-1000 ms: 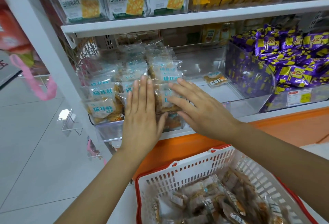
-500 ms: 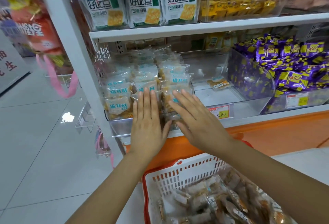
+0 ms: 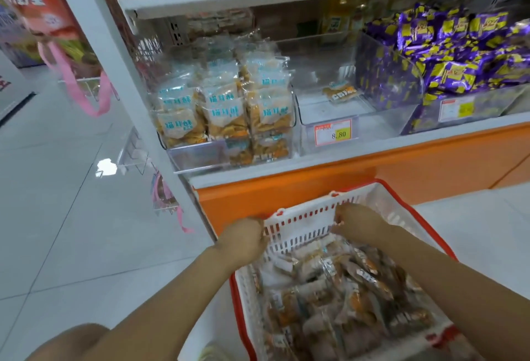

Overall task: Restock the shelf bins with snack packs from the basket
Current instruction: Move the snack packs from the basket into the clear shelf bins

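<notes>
Head view, fingers on basket wall, snack packs below

Bright, even shop light; a white glare spot on the floor; edges bend, whole picture slightly blurred.

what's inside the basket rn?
A heap of clear-wrapped snack packs lies in the basket, brown and orange contents showing through the wrappers. The top packs cover the lower layers and the basket floor, so how deep the heap goes cannot be seen.

Price tag "8.80"; snack packs "猫耳酥"
</notes>
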Motion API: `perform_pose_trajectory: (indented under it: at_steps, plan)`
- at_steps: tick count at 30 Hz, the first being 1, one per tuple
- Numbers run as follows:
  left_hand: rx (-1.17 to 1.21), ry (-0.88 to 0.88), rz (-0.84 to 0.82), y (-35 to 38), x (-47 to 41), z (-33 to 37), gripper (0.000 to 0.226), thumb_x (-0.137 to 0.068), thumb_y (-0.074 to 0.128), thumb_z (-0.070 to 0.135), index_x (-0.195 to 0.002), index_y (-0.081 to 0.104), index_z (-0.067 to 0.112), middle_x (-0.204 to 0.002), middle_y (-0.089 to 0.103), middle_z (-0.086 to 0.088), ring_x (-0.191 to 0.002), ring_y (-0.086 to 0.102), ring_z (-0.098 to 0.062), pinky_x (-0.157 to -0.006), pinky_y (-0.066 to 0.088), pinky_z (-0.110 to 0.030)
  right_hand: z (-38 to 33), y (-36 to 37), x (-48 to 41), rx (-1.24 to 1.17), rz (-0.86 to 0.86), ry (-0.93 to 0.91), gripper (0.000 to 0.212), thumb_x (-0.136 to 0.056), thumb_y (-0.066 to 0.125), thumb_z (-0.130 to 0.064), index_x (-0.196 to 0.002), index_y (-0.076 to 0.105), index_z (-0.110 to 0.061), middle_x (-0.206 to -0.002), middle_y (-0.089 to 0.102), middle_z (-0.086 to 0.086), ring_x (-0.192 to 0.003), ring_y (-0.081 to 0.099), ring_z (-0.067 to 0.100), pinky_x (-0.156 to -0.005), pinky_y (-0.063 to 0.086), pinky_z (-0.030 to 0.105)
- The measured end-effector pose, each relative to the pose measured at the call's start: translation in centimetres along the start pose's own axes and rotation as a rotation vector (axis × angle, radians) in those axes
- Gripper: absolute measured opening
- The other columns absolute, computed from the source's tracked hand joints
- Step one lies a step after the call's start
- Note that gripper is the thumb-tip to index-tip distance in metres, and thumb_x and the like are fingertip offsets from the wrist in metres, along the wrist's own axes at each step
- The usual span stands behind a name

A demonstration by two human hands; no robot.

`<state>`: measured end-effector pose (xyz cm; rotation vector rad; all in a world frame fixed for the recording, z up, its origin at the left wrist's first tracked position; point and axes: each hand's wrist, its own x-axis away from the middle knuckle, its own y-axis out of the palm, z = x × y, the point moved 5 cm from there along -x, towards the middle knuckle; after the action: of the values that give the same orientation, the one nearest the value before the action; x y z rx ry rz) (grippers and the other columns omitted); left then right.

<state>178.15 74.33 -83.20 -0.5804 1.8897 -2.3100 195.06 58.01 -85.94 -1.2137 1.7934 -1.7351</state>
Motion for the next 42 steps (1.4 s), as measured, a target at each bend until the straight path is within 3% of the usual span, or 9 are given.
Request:
perform_pose_trajectory:
  at_steps: [4, 13, 19, 22, 26, 30, 33, 37, 42]
  plan:
    - [-0.162, -0.103, -0.191, 4.2, -0.1, -2.1, 0.032, -0.095, 0.047, 0.025, -0.120, 0.059, 0.010, -0.121, 0.062, -0.008, -0.109, 0.060, -0.023, -0.090, 0.048, -0.033, 2.0, 4.4, 1.2, -0.043, -0.248, 0.086, 0.061, -0.070, 0.070, -0.054, -0.123, 0.054, -0.026, -0.111, 0.057, -0.007, -0.105, 0.054, 0.014, -0.094, 0.045, 0.030]
    - [-0.131, -0.259, -0.180, 5.6, -3.9, -3.6, 0.024, -0.096, 0.045, 0.025, -0.108, 0.063, 0.014, -0.110, 0.066, -0.002, -0.099, 0.064, -0.020, -0.077, 0.048, -0.027, 1.8, 7.6, -3.4, -0.402, -0.388, -0.012, 0.036, -0.082, 0.069, -0.029, -0.115, 0.054, -0.031, -0.103, 0.054, -0.019, -0.094, 0.053, 0.007, -0.085, 0.045, 0.025]
    - [-0.149, -0.316, -0.120, 6.1, -3.9, -4.2, 0.024, -0.096, 0.043, 0.029, -0.096, 0.064, 0.018, -0.093, 0.068, 0.001, -0.084, 0.065, -0.017, -0.070, 0.048, -0.025, 0.1, 11.8, -6.7, -0.227, -0.479, 0.189, 0.056, -0.070, 0.066, -0.069, -0.104, 0.068, -0.025, -0.102, 0.063, -0.003, -0.099, 0.059, 0.018, -0.087, 0.047, 0.032]
    - [-0.136, -0.353, -0.147, 6.1, -4.1, -4.2, 0.025, -0.095, 0.043, 0.031, -0.093, 0.064, 0.018, -0.092, 0.067, 0.000, -0.084, 0.065, -0.018, -0.070, 0.049, -0.028, -1.3, 12.7, -7.1, 0.224, -0.429, 0.078, 0.046, -0.093, 0.050, -0.047, -0.124, 0.055, -0.014, -0.127, 0.056, 0.007, -0.122, 0.049, 0.029, -0.106, 0.032, 0.048]
    - [-0.053, -0.468, -0.158, 5.9, -4.2, -4.2, 0.025, -0.093, 0.043, 0.028, -0.076, 0.057, 0.017, -0.078, 0.061, 0.000, -0.071, 0.060, -0.018, -0.062, 0.044, -0.025, -2.2, 12.5, -7.5, 0.349, -0.492, -0.053, 0.045, -0.093, 0.050, -0.025, -0.134, 0.046, -0.009, -0.138, 0.047, 0.014, -0.130, 0.038, 0.032, -0.110, 0.023, 0.051]
    - [0.079, -0.546, -0.128, 5.4, -3.2, -3.7, 0.022, -0.093, 0.048, 0.027, -0.101, 0.064, 0.014, -0.104, 0.066, -0.002, -0.095, 0.063, -0.020, -0.081, 0.050, -0.030, -2.0, 12.4, -7.9, 0.182, -0.640, -0.062, 0.033, -0.090, 0.057, -0.028, -0.117, 0.059, -0.009, -0.117, 0.060, 0.007, -0.112, 0.055, 0.025, -0.103, 0.041, 0.041]
    - [0.202, -0.625, -0.116, 5.0, -2.1, -3.1, 0.032, -0.093, 0.053, 0.029, -0.121, 0.060, 0.014, -0.124, 0.060, -0.002, -0.111, 0.058, -0.018, -0.095, 0.044, -0.028, -1.9, 12.6, -7.7, 0.089, -0.684, -0.063, 0.016, -0.090, 0.058, -0.022, -0.099, 0.062, -0.009, -0.095, 0.061, 0.004, -0.091, 0.062, 0.018, -0.074, 0.053, 0.028]
    - [0.510, -0.768, -0.116, 4.5, -0.7, -1.1, 0.016, -0.092, 0.054, 0.022, -0.098, 0.066, 0.014, -0.093, 0.063, 0.005, -0.090, 0.061, -0.015, -0.079, 0.044, -0.021, -1.0, 11.4, -7.0, -0.065, -0.461, 0.030, 0.021, -0.089, 0.060, -0.022, -0.107, 0.058, -0.011, -0.088, 0.059, -0.001, -0.071, 0.057, 0.011, -0.050, 0.040, 0.020]
    - [1.152, -0.961, -0.256, 6.9, 0.2, 4.1, 0.023, -0.092, 0.059, 0.030, -0.096, 0.063, 0.007, -0.095, 0.067, -0.009, -0.085, 0.067, -0.023, -0.078, 0.054, -0.029, -1.2, 6.7, -4.0, -0.325, -0.331, -0.029, 0.035, -0.086, 0.065, -0.027, -0.119, 0.052, -0.023, -0.103, 0.059, -0.007, -0.084, 0.057, 0.012, -0.061, 0.045, 0.024]
